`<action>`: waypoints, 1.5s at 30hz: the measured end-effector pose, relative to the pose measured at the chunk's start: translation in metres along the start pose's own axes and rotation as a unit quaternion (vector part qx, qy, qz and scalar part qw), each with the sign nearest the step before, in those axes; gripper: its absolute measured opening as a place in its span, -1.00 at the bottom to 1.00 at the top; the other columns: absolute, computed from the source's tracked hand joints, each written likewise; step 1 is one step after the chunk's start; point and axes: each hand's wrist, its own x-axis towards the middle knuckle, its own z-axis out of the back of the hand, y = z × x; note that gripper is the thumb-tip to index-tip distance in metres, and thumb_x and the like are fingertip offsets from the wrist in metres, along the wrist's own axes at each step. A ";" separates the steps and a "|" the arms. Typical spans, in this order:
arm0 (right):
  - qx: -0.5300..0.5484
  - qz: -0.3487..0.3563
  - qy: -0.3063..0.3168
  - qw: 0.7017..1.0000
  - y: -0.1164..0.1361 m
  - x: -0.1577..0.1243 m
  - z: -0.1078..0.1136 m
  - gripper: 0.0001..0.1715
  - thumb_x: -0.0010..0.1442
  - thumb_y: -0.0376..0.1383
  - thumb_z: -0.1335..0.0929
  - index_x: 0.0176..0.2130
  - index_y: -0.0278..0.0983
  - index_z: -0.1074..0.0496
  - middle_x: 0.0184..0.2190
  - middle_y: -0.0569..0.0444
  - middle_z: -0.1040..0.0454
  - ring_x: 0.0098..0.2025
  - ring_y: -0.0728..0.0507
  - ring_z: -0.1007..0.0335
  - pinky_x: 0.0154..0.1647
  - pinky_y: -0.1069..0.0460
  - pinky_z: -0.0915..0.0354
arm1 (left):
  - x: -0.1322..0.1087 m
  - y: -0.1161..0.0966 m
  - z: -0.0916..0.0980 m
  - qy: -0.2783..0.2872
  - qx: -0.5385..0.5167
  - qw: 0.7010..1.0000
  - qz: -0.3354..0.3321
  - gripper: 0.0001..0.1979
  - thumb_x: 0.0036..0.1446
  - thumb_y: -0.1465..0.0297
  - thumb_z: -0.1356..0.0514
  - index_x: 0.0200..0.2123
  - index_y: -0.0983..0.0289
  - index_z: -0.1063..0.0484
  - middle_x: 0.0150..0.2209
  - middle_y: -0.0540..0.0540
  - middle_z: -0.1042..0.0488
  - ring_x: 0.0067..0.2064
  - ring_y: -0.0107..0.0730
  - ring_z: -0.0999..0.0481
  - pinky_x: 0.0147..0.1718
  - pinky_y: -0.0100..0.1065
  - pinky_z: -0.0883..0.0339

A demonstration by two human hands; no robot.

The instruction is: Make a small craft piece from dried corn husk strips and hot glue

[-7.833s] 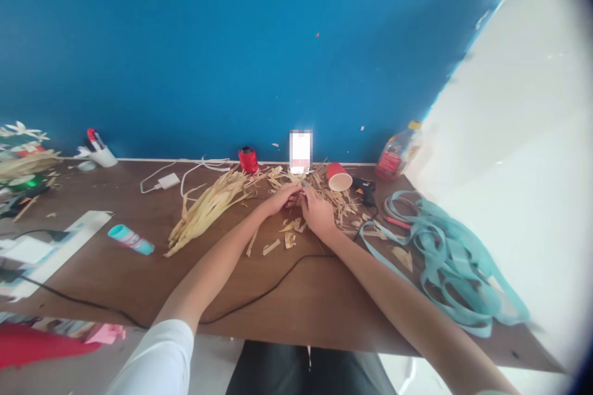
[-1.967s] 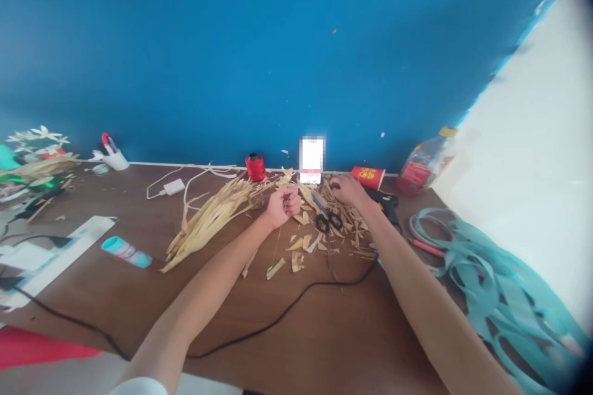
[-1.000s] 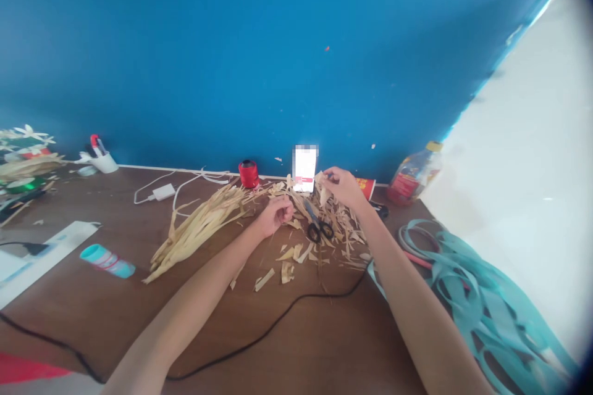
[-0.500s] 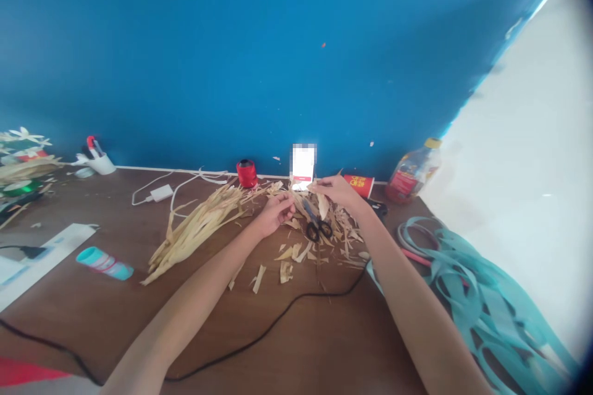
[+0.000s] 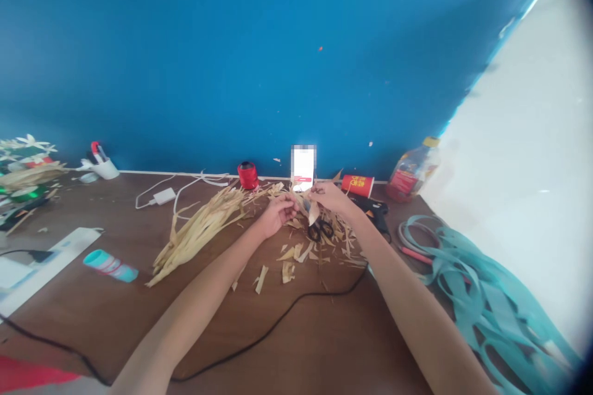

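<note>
My left hand (image 5: 280, 213) is over the middle of the desk, thumb and fingers pinched together near the husk pieces; what lies between them is too small to name. Close on its right, my right hand (image 5: 327, 197) pinches a pale piece of dried husk (image 5: 314, 212) that hangs down from the fingertips. Black-handled scissors (image 5: 320, 231) lie beneath my hands among scattered husk scraps (image 5: 296, 252). Behind my hands a lit phone (image 5: 303, 166) stands against the blue wall. Left of them lies a bundle of dried husks (image 5: 199, 231).
A red roll (image 5: 248, 176), a red cup (image 5: 357, 184), a black glue gun (image 5: 377, 213) and a bottle (image 5: 410, 173) stand or lie along the back. Teal ribbon (image 5: 491, 302) heaps at the right. A black cable (image 5: 259, 338) crosses the front; a teal tube (image 5: 111, 265) lies left.
My right hand has moved slightly left and down, closer to my left hand, with the husk piece hanging from it. More of the glue gun shows. The whole view has shifted slightly.
</note>
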 end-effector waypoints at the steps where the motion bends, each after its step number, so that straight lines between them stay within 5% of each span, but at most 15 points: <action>1: -0.005 0.000 -0.002 1.000 -0.001 0.000 -0.001 -0.76 0.06 -0.16 -0.33 -0.36 -0.30 -0.44 -0.62 0.14 -0.36 -0.60 -0.03 -0.28 -0.56 0.08 -0.15 | 0.000 0.000 0.000 -0.002 -0.002 1.000 0.000 -0.77 -0.06 0.46 -0.29 -0.29 0.33 -0.36 -0.45 0.03 -0.45 -0.47 -0.58 -0.43 -0.46 -0.56 -0.31; 18: -0.029 0.032 0.007 0.999 0.020 -0.009 -0.015 -0.73 0.08 -0.15 -0.29 -0.38 -0.30 -0.45 -0.59 0.16 -0.37 -0.56 0.01 -0.19 -0.51 0.10 -0.07 | -0.002 -0.003 -0.007 -0.011 0.029 1.000 0.004 -0.48 -0.02 0.43 -0.28 0.04 0.24 -0.25 -0.43 0.01 -0.47 -0.49 -0.58 -0.43 -0.49 -0.56 -0.28; 45: 0.012 0.037 0.043 0.998 0.032 -0.015 -0.021 -0.83 0.06 -0.29 -0.32 -0.38 -0.34 -0.48 -0.44 0.03 -0.55 -0.45 -0.03 -0.38 -0.43 0.10 -0.24 | -0.001 0.000 -0.007 -0.010 0.022 1.000 -0.004 -0.45 -0.05 0.39 -0.35 0.02 0.25 -0.25 -0.43 -0.01 -0.45 -0.50 -0.62 -0.40 -0.49 -0.57 -0.27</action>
